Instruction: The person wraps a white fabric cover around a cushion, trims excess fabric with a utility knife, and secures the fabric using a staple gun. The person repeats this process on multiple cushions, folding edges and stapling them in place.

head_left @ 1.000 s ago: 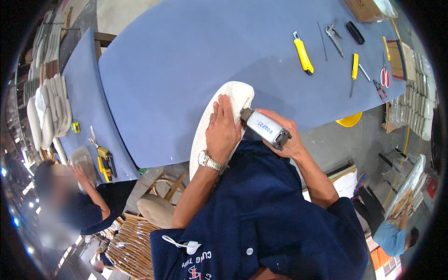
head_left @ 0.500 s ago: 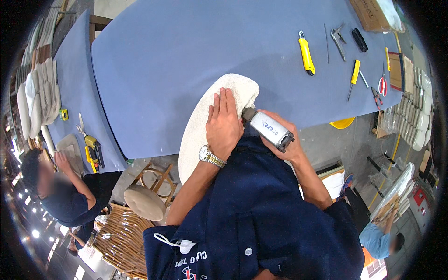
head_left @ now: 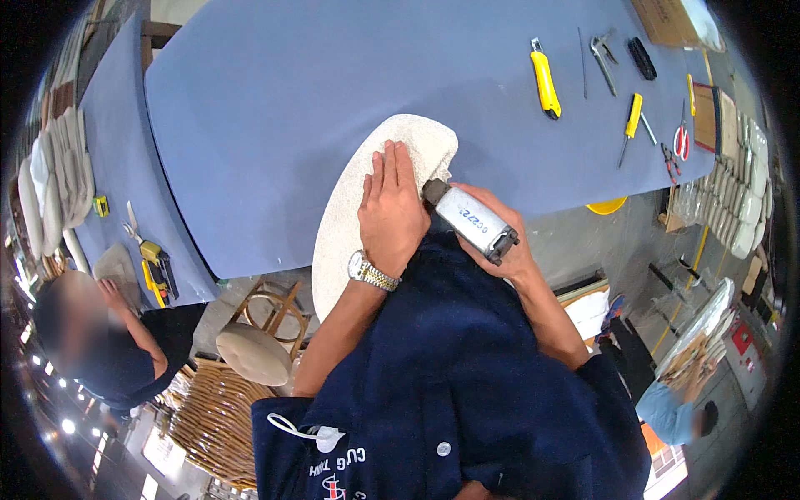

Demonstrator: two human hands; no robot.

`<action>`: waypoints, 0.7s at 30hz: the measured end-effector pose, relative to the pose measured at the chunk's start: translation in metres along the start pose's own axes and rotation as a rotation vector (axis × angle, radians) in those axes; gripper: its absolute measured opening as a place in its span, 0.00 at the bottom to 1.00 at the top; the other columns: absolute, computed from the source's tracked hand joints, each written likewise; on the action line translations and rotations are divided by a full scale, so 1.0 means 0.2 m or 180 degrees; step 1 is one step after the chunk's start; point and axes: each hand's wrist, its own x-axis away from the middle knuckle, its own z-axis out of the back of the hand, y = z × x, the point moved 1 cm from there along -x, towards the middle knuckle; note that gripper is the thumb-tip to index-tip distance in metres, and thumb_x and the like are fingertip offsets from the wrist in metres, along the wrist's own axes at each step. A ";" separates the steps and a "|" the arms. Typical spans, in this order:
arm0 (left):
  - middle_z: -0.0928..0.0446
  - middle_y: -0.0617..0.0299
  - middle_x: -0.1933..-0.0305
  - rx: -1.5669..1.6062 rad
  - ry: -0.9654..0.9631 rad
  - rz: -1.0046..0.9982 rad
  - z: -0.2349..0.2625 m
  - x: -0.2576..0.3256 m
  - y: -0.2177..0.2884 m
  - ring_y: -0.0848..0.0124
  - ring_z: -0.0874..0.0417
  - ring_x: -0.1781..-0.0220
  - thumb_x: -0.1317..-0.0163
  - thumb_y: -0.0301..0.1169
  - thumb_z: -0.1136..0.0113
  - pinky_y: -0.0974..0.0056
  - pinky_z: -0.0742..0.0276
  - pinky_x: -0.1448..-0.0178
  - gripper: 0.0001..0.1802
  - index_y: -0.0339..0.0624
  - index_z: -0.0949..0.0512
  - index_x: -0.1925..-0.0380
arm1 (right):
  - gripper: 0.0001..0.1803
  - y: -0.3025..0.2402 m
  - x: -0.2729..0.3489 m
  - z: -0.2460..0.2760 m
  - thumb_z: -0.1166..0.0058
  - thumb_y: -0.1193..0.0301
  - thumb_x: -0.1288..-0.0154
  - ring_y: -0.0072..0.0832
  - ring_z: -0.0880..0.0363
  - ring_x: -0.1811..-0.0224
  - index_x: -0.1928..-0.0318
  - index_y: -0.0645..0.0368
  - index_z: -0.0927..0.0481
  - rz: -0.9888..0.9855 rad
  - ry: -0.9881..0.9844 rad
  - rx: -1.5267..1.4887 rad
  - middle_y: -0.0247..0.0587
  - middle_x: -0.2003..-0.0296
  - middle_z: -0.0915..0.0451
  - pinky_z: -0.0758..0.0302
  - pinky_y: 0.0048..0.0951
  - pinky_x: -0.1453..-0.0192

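Compared with a second ago, more of the cream pad's (head_left: 343, 221) right edge shows above the nose of the white hand tool (head_left: 473, 218); the nose now sits a bit farther down from the pad's tip, I notice, while both hands keep much the same hold. The whole scene has also slid a little, so the yellow cutter (head_left: 545, 83) at upper right appears slightly higher in the frame.

The pad lies in the middle of the frame, its rounded upper end over the blue counter (head_left: 275, 108), directly under the left hand (head_left: 392, 221). That hand's fingers (head_left: 403, 163) are straight and close together, spread flat on the pad rather than gripping it, their tips aimed at its upper end. The right hand (head_left: 510, 237) is wrapped round the tool; I can't see all its fingers behind the body. The tool slants up to the left, its dark nose at the pad's ruffled right edge, just beside the left hand.

The left forearm, wearing a wristwatch (head_left: 358, 266), reaches up from lower left; the right one angles in from lower right.
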 end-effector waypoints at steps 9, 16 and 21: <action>0.36 0.35 0.23 0.0177 -0.0090 -0.0060 0.02 0.00 -0.01 0.41 0.32 0.22 0.44 0.22 0.32 0.43 0.30 0.24 0.46 0.25 0.41 0.26 | 0.35 0.04 0.03 0.01 0.31 0.67 0.44 0.46 0.15 0.40 0.35 0.64 0.22 0.0382 -0.0111 0.0220 0.52 0.40 0.17 0.22 0.39 0.34; 0.42 0.34 0.19 0.0345 -0.0395 -0.0039 0.05 -0.02 0.01 0.37 0.40 0.19 0.43 0.23 0.30 0.41 0.38 0.20 0.50 0.40 0.44 0.20 | 0.34 -0.04 0.00 -0.01 0.33 0.73 0.47 0.42 0.14 0.42 0.36 0.58 0.23 -0.0019 -0.0121 0.0127 0.48 0.43 0.16 0.21 0.35 0.37; 0.55 0.43 0.13 0.2320 -0.1572 -0.0852 0.17 -0.10 -0.32 0.52 0.57 0.12 0.34 0.41 0.30 0.50 0.53 0.14 0.53 0.46 0.51 0.17 | 0.31 0.00 0.01 0.00 0.35 0.75 0.44 0.42 0.13 0.44 0.37 0.58 0.22 0.0074 -0.0111 0.0012 0.47 0.46 0.14 0.21 0.34 0.38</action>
